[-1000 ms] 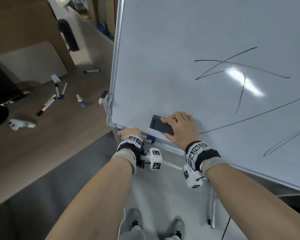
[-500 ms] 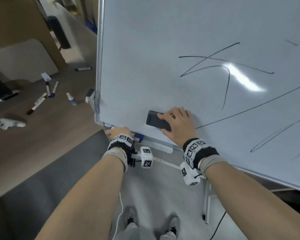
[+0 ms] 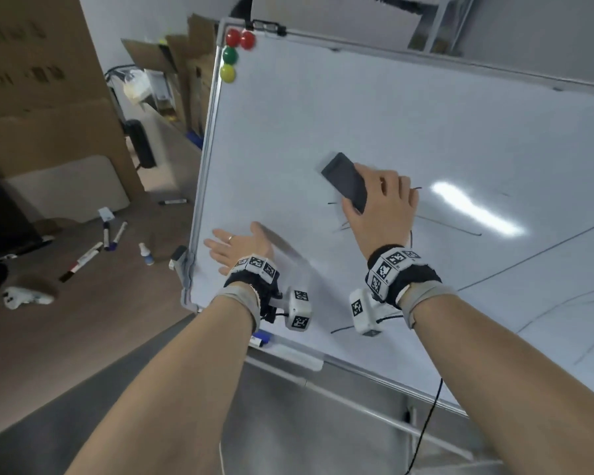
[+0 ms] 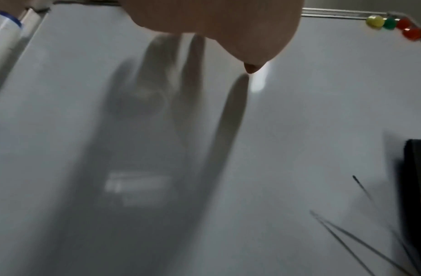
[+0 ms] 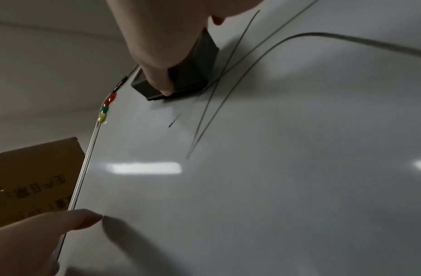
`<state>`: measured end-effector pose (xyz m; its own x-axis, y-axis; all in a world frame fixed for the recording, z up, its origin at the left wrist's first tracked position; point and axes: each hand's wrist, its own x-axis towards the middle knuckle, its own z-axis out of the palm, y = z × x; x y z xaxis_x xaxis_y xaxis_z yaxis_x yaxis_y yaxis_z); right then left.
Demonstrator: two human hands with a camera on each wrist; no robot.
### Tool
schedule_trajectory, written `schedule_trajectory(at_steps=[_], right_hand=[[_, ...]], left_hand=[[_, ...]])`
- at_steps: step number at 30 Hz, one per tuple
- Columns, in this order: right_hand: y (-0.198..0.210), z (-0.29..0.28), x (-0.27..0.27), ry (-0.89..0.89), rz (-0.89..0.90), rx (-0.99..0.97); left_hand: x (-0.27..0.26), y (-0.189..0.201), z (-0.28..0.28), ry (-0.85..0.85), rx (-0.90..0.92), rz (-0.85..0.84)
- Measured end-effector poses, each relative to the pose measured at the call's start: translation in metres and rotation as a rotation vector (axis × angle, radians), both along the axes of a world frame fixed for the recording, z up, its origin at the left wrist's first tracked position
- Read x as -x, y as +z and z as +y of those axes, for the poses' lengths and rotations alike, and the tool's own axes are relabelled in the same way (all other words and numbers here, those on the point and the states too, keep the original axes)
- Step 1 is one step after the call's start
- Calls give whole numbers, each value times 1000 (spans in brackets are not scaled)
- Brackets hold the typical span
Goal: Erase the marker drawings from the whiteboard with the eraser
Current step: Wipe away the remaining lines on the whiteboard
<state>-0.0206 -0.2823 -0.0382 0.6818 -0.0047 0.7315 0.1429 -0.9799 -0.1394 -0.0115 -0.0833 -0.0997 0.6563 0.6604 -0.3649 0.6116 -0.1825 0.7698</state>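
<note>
**At the middle of the board: eraser pressed on, plenty of ink left**

Near the centre of the head view the right hand [image 3: 379, 204] holds the dark eraser [image 3: 345, 181] against the whiteboard [image 3: 357, 108]. The right wrist view shows the thumb wrapped down one long side, its tip almost on the board, and other fingers over the far edge; the pad looks flat on the surface. The block sits at the left end of the marker lines [image 5: 218, 97], with strokes running on behind the hand toward the right of the frame.

Lower left, the left hand [image 3: 235, 248] is spread with fingers straight, holding nothing. It lies close to the board beside the left frame edge; I can't tell whether it actually touches.

Risks, as I judge them. The thumb tip rides so low that it could drag through ink and smear it. A fast pass with light pressure may leave ghost strokes, and the head view is blurred enough to suggest quick movement. The board stands on a frame and leans in this view; a hard push with the left hand not braced could rock it. Long curves at the right and lower right, and a short dash near the bottom edge, could easily be missed. Coloured magnets [image 3: 235, 51] in the upper left corner and a marker [image 3: 261, 338] on the tray below are well apart from the eraser, yet a wide sweep might knock them.
</note>
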Motion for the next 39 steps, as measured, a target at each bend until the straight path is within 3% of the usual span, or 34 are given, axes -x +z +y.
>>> schedule_trajectory(at_steps=[3,7,9,13,15,18,23,30,33,36,39], right_hand=[[-2,7,-1,18,-20,14],[-51,12,22,307,158,237],[-58,7,26,260,197,251],[-13,-13,5,-44,143,29],[4,-23,-4,-108,104,-35],[-9,-20,1,-52,92,-62],[-60,-12,26,225,231,222],[-12,-47,12,-163,33,-76],[-23,-43,19,-93,110,-37],[-53,-43,34,111,196,202],[-46,-66,37,39,155,168]], left_hand=[[-3,-6,0,19,23,4],[-3,-16,0,27,67,-15],[-6,-15,-2,4,76,-53],[-9,-8,-8,-48,115,-118],[-8,-7,-12,-71,130,-97],[-9,-11,-14,-89,154,-76],[-10,-19,-18,-74,154,-74],[-6,-21,-32,-72,130,-103],[-7,-22,-40,-59,139,-113],[-6,-23,-46,-43,131,-127],[-3,-24,-57,-14,134,-124]])
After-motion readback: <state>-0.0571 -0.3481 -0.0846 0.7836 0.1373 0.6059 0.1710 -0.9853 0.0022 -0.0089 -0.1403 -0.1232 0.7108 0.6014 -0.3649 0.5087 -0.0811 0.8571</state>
